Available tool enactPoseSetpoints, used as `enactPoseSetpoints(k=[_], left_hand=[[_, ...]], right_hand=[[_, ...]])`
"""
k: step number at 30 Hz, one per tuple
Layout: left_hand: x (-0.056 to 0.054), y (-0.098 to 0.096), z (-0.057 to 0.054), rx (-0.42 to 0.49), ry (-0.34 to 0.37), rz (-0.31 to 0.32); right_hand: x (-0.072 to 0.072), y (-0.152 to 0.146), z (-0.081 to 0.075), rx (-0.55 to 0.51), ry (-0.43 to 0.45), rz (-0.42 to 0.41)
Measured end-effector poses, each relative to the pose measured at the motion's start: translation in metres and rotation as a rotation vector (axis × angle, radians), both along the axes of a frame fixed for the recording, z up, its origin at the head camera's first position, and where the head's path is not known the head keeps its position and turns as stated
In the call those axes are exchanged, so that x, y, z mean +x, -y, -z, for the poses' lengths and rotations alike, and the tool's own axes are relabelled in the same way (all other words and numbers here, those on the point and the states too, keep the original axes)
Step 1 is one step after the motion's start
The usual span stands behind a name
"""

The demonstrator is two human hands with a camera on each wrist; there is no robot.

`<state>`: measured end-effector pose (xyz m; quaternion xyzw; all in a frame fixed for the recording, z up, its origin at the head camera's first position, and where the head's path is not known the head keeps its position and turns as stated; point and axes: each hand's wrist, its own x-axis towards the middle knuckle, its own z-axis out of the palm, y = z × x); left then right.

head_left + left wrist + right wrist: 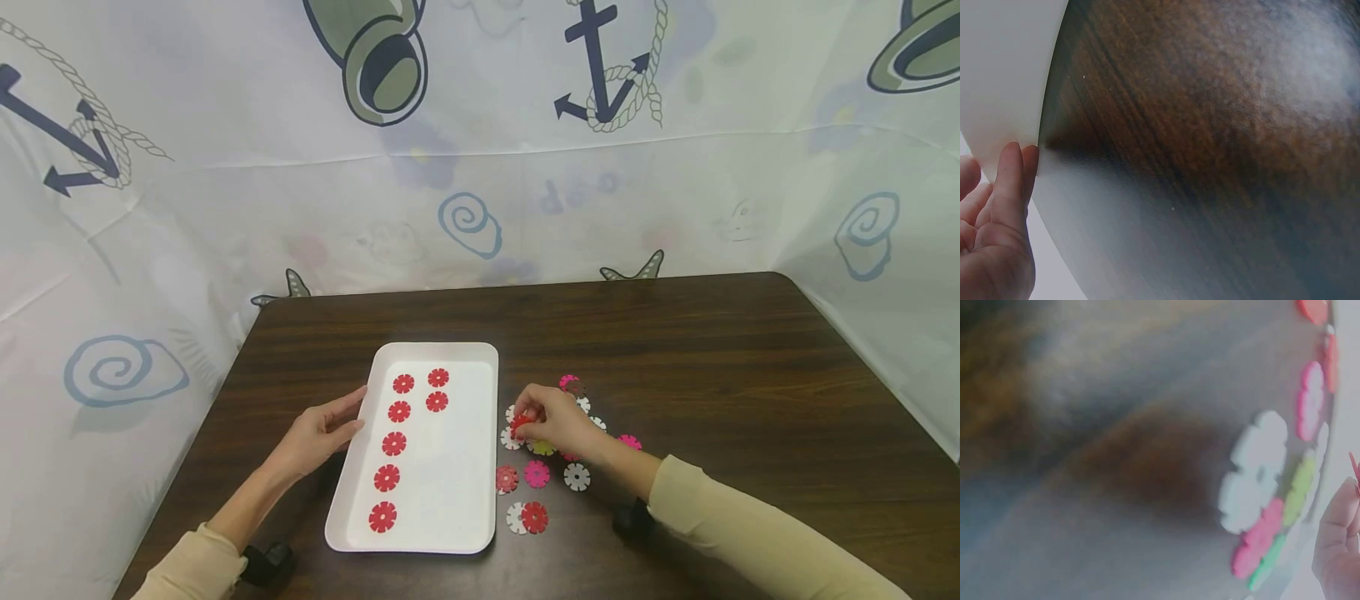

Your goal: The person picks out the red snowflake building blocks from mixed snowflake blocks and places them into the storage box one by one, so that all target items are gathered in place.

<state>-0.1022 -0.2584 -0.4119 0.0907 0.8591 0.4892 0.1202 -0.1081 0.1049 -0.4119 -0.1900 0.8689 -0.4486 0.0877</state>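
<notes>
Seven red discs (pixel 393 443) sit in the tray (pixel 453 492), roomy toward its right edge. I've got my left hand (pixel 318 433), fingers extended, touching its left edge; right hand (pixel 561 421) pinches another red disc (pixel 521 423) just right of it, by loose discs (pixel 537 474).

Smooth plastic on glossy wood grain

The tray (pixel 450 483) looks like smooth plastic with a soft sheen; its 7 red discs (pixel 394 450) look like matt plastic. The tabletop (pixel 712 358) shows glossy wood grain. The backdrop (pixel 300 208) is creased cloth, the 2 sleeves (pixel 750 525) matt cloth.
</notes>
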Motion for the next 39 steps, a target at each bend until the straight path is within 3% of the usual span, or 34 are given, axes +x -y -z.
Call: enactPoseSetpoints(k=[9, 19, 28, 39], left_hand=[[0.000, 0.000, 0.000, -0.008, -0.008, -0.002], [0.000, 0.000, -0.001, -0.007, -0.001, -0.008], [0.001, -0.002, -0.001, -0.020, 0.007, -0.019], [0.001, -0.002, -0.001, -0.016, 0.012, -0.017]], right_hand=[[-0.009, 0.000, -0.016, -0.031, 0.024, 0.064], [-0.014, 0.023, -0.028, -0.062, -0.014, 0.032], [-0.023, 0.058, -0.029, -0.048, -0.020, 0.003], [-0.030, 0.090, -0.016, 0.023, -0.020, -0.059]])
